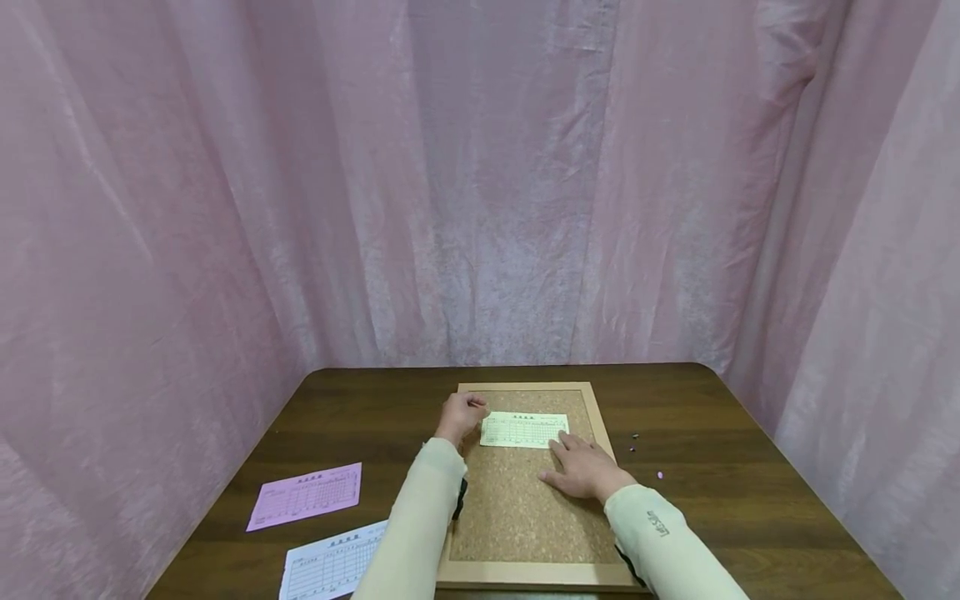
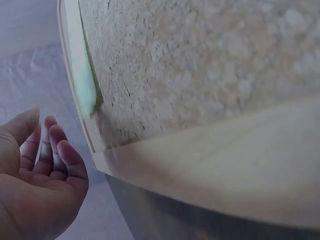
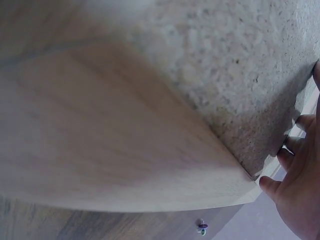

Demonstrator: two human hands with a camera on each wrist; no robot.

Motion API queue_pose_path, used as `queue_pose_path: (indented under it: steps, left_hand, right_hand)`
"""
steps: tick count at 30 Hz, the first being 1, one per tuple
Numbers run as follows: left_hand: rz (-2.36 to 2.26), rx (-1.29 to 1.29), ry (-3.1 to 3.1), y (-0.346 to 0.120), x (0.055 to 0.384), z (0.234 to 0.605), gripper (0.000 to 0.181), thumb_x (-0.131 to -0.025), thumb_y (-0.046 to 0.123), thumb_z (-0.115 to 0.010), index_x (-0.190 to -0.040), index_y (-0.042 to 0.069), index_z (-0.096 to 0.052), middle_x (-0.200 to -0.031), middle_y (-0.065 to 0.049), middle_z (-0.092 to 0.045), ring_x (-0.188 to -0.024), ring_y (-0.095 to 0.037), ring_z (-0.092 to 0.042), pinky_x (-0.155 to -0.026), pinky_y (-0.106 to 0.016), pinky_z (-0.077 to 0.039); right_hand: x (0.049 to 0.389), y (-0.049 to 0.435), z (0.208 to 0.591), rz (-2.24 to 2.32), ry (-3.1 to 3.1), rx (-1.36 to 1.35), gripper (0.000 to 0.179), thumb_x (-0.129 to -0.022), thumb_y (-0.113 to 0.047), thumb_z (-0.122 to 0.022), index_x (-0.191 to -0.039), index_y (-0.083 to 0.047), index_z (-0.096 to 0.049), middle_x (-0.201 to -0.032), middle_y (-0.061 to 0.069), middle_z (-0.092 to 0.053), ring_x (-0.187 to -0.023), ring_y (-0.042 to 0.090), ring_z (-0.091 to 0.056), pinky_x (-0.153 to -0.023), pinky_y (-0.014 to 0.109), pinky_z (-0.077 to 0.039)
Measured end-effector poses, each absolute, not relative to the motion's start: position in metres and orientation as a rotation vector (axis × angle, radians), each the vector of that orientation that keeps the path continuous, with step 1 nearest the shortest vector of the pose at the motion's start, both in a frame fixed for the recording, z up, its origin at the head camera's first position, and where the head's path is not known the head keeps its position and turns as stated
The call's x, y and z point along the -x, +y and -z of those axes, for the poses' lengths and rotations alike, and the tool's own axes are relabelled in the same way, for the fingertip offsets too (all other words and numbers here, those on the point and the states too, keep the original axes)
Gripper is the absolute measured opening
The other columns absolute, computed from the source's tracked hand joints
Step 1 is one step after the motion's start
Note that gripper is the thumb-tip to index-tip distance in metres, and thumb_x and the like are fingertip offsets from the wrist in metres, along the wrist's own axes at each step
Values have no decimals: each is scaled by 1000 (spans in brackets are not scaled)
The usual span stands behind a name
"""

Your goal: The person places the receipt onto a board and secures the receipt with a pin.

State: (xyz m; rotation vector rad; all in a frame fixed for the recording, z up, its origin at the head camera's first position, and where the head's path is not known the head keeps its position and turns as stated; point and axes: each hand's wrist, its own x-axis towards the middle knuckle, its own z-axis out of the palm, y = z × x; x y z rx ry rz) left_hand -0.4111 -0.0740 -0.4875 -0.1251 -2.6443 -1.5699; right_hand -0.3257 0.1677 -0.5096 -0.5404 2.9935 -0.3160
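Observation:
A pale green printed form lies on the upper part of a wood-framed cork board. My left hand hovers by the form's left edge with loosely bent fingers. In the left wrist view, a gap separates that hand from the form's edge, and no held object shows. My right hand lies with spread fingers on the cork, its fingertips resting at the form's lower right corner. The right wrist view catches its fingers along the board.
A pink form and a white form lie on the dark wooden table at the left. Small pushpins and a tiny pink piece sit right of the board. Pink curtains surround the table.

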Motion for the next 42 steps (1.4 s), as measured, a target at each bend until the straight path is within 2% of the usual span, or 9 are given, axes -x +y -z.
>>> queue_pose_path:
  steps: [6,11,12,15,18,19,21,31,42]
  left_hand:
    - [1491,204,-2706,-78,411,490,21,-90,3,-70,-110,-5,-69,-94,-11,-67,-82,-22,-62,-68,-33,-54]
    - [1302,345,-2828,-82,410,495,26,-89,7,-73,-114,-2,-68,-113,-16,-66,-93,-26,-62,-76,-39,-54]
    - [1240,384,-2858,-82,410,497,28,-90,9,-73,-116,-1,-68,-111,-15,-67,-89,-26,-64,-73,-39,-54]
    - [1053,480,-2942,-82,407,498,36,-92,15,-72,-124,0,-65,-124,-17,-64,-102,-31,-65,-86,-45,-53]
    - [866,545,-3007,-80,403,498,45,-94,20,-71,-132,0,-61,-133,-18,-59,-120,-33,-58,-100,-49,-45]
    - [816,562,-3016,-80,401,497,47,-94,22,-71,-134,1,-60,-141,-17,-54,-130,-35,-50,-106,-52,-39]
    - [724,595,-3032,-79,399,497,50,-94,24,-70,-137,1,-57,-145,-17,-50,-135,-35,-44,-109,-54,-34]
    - [495,647,-3102,-81,396,498,52,-100,23,-60,-144,-1,-48,-152,-18,-41,-142,-35,-34,-113,-58,-26]
    - [560,564,-3213,-88,388,493,56,-102,36,-56,-151,11,-44,-161,-16,-26,-148,-41,-16,-113,-67,-12]
  right_hand:
    - [326,170,510,311,2991,538,70,-98,-53,-53,-145,-1,-48,-153,24,-36,-141,41,-33,-111,59,-27]
    - [326,171,511,322,2984,533,69,-98,-52,-54,-145,-1,-48,-153,24,-36,-141,42,-33,-111,59,-27]
    - [326,172,510,324,2982,531,69,-98,-52,-54,-145,-1,-48,-153,24,-36,-141,42,-33,-111,59,-27]
    - [325,172,510,325,2979,530,69,-98,-52,-54,-145,-1,-48,-153,24,-35,-141,42,-32,-112,59,-26]
    - [325,172,509,325,2978,532,69,-98,-52,-54,-145,-1,-48,-153,24,-35,-141,42,-32,-112,59,-26]
    - [325,172,509,325,2979,534,69,-98,-52,-54,-145,-1,-49,-153,24,-36,-141,42,-33,-112,59,-26]
    - [325,172,509,325,2980,538,69,-98,-52,-54,-144,-1,-49,-153,24,-36,-141,42,-33,-111,60,-26]
    - [328,171,510,319,2975,543,70,-97,-53,-54,-146,-3,-48,-153,23,-36,-142,41,-32,-112,59,-26]
    - [328,172,507,322,2965,545,71,-97,-54,-54,-146,-3,-47,-154,22,-36,-143,39,-31,-112,60,-26]
